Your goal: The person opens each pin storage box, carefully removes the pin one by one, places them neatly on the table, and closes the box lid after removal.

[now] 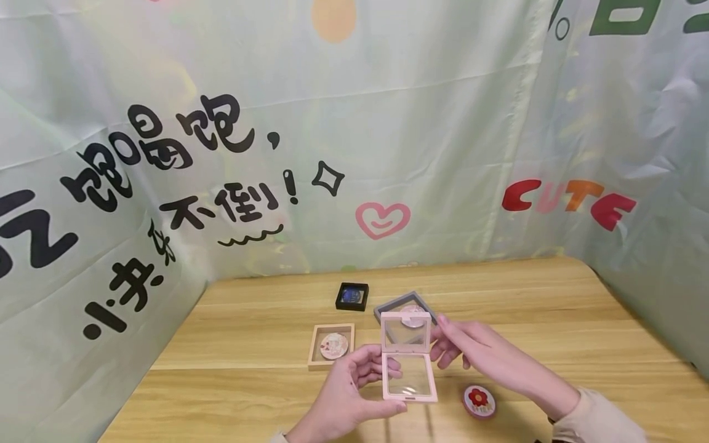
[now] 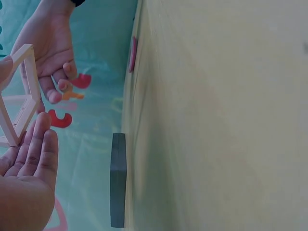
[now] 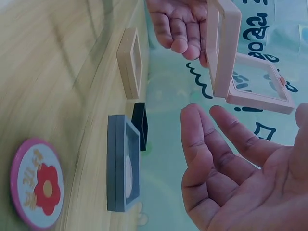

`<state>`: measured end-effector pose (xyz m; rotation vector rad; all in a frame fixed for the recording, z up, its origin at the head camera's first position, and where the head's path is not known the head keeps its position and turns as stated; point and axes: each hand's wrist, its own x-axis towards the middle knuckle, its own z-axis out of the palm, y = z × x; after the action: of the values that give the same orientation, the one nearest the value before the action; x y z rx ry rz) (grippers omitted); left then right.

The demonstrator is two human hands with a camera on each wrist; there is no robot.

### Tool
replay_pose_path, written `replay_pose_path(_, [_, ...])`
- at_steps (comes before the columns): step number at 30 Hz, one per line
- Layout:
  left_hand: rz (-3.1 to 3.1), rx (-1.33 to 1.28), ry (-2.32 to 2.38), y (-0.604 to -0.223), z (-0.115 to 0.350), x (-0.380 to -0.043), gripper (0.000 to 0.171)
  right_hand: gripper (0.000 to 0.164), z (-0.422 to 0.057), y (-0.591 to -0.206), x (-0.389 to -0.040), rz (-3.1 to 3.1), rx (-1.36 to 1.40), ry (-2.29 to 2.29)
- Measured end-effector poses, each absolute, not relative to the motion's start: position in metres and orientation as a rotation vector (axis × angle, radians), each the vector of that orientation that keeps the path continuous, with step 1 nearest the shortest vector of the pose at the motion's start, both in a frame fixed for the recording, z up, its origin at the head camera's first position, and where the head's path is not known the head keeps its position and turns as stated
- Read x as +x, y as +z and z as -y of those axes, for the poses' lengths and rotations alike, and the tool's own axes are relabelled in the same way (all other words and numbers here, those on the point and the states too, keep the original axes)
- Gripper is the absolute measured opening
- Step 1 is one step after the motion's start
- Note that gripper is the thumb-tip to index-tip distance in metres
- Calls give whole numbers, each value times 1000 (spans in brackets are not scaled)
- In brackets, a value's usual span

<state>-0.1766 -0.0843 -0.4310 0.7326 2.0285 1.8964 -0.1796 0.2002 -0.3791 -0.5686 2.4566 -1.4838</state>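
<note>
1. Holding a pink hinged frame point(image 1: 405, 352) in the left hand point(image 1: 350, 387), pinched between a thumb on the near lower edge and fairly straight fingers behind.
2. Got it up off the table point(image 1: 249, 344), swung apart at the hinge, upper half tilted up from the lower, clear film in both halves.
3. Seeing the right hand point(image 1: 471, 344) just beside the frame's right side, relaxed, fingers loosely bent with gaps between them. Can't tell about thumb contact at the upper corner (looks super close in the head view).
4. Also spotting a pale sleeve point(image 1: 600, 421) on the right arm.
5. Below the right hand, spotting a flower badge point(image 1: 479, 402) flat on the wood, pink rim, red bloom.
6. Behind the pink one and partly covered by it, seeing a gray frame point(image 1: 396, 301) lying at an angle with a pinkish disc point(image 1: 412, 307) inside.
7. Just beyond the left hand, noticing a tan frame point(image 1: 334, 327) with a round badge point(image 1: 334, 346).
8. Farther back, seeing a black frame point(image 1: 350, 307) around a blue disc point(image 1: 352, 296), design too small to read.
9. Past all that, getting a pale curtain point(image 1: 443, 154) with black Chinese characters point(image 1: 221, 126), a pink heart point(image 1: 383, 221) and "CUTE" lettering point(image 1: 570, 200).
</note>
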Motion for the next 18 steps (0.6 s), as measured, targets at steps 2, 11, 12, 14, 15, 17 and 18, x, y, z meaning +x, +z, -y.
replay_pose_path(2, [-2023,741,1897,-430,84,-176,65,60,-199,-378,-181,-2435,-589,-1491])
replay_pose_path(11, [-2013,760,1877,-429,81,-174,63,69,-194,-373,-181,-2415,-642,-1480])
replay_pose_path(12, [-2013,758,1877,-429,81,-173,63,68,-194,-373,-181,-2421,-645,-1475])
replay_pose_path(14, [-2015,755,1876,-429,81,-173,63,67,-194,-373,-181,-2423,-655,-1472])
replay_pose_path(15, [-2017,755,1875,-429,81,-173,63,66,-194,-373,-181,-2420,-656,-1474])
replay_pose_path(17, [-2020,760,1876,-429,81,-173,63,65,-194,-373,-180,-2414,-661,-1481])
replay_pose_path(18, [-2021,763,1875,-429,81,-173,63,64,-194,-373,-180,-2407,-663,-1486])
